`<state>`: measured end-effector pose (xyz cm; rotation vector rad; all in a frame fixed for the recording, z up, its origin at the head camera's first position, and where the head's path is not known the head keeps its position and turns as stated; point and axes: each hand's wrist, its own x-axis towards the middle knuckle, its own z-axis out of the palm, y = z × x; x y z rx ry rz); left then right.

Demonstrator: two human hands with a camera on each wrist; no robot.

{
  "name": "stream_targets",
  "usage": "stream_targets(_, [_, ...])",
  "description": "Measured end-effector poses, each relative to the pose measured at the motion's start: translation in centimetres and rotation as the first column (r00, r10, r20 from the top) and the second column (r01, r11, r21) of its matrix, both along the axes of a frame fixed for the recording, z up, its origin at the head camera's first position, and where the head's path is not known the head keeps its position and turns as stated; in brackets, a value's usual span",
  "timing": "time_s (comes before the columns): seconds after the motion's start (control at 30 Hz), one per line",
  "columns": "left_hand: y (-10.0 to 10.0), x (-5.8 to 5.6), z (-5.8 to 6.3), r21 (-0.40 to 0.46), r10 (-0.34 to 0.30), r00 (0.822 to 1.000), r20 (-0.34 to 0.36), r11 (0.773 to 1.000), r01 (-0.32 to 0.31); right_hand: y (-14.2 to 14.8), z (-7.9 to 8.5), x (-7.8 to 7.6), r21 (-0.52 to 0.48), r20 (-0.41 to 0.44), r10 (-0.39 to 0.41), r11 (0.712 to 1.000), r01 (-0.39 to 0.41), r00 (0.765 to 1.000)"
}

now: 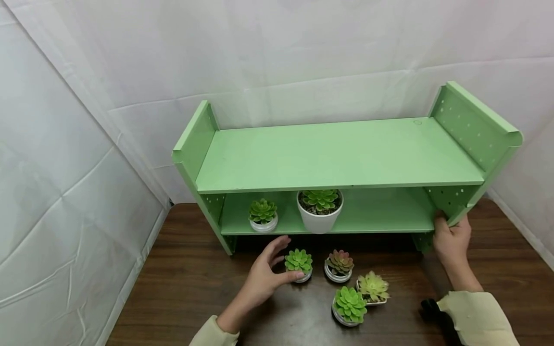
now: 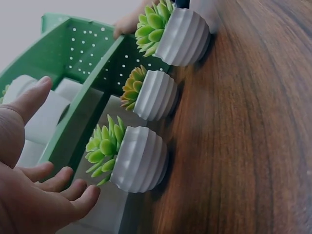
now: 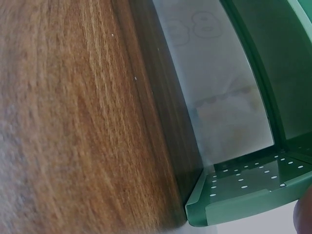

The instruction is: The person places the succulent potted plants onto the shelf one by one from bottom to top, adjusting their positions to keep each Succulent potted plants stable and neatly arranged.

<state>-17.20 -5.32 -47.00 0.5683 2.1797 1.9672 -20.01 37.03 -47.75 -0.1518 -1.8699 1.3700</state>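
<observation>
My left hand [image 1: 263, 276] is spread beside a small green potted succulent [image 1: 298, 262] on the table, thumb in front of the pot and fingers behind it. In the left wrist view the fingers [image 2: 80, 202] are parted and hold nothing, close to the leaves of that succulent [image 2: 139, 161] in its ribbed white pot. My right hand [image 1: 452, 240] grips the front edge of the right side panel of a green two-tier shelf [image 1: 346, 154]. Only a bit of a finger [image 3: 304, 214] at that panel shows in the right wrist view.
On the lower tier stand a small succulent [image 1: 263, 216] and a larger white-potted one [image 1: 320, 216]. A reddish succulent [image 1: 339, 265], a pale yellow-green one [image 1: 373, 288] and a bright green one [image 1: 349, 306] are on the wooden table [image 1: 182, 288]. White cloth [image 1: 303, 57] hangs behind.
</observation>
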Motion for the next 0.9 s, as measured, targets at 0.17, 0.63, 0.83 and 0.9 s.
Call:
stream_targets(0.17, [0.1, -0.1, -0.4, -0.029, 0.003, 1.0, 0.003, 1.0, -0.003, 0.0, -0.1, 0.0, 0.005, -0.004, -0.012, 1.0, 0.012, 1.0])
stream_targets(0.63, [-0.1, -0.7, -1.7, -0.097, -0.046, 0.985, 0.164, 0.993, 0.062, 0.1, -0.1, 0.1, 0.039, 0.01, -0.01, 0.999, 0.01, 1.0])
stream_targets(0.83, [-0.3, -1.0, -2.0, -0.078, -0.096, 0.974, 0.203, 0.99, 0.113, 0.2, -0.3, 0.1, 0.026, -0.006, 0.006, 1.0, -0.006, 1.0])
stream_targets(0.9, [-0.4, -1.2, -2.1, -0.06, -0.115, 0.969, 0.219, 0.99, 0.131, 0.1, -0.2, 0.1, 0.019, -0.014, 0.015, 1.0, -0.014, 1.0])
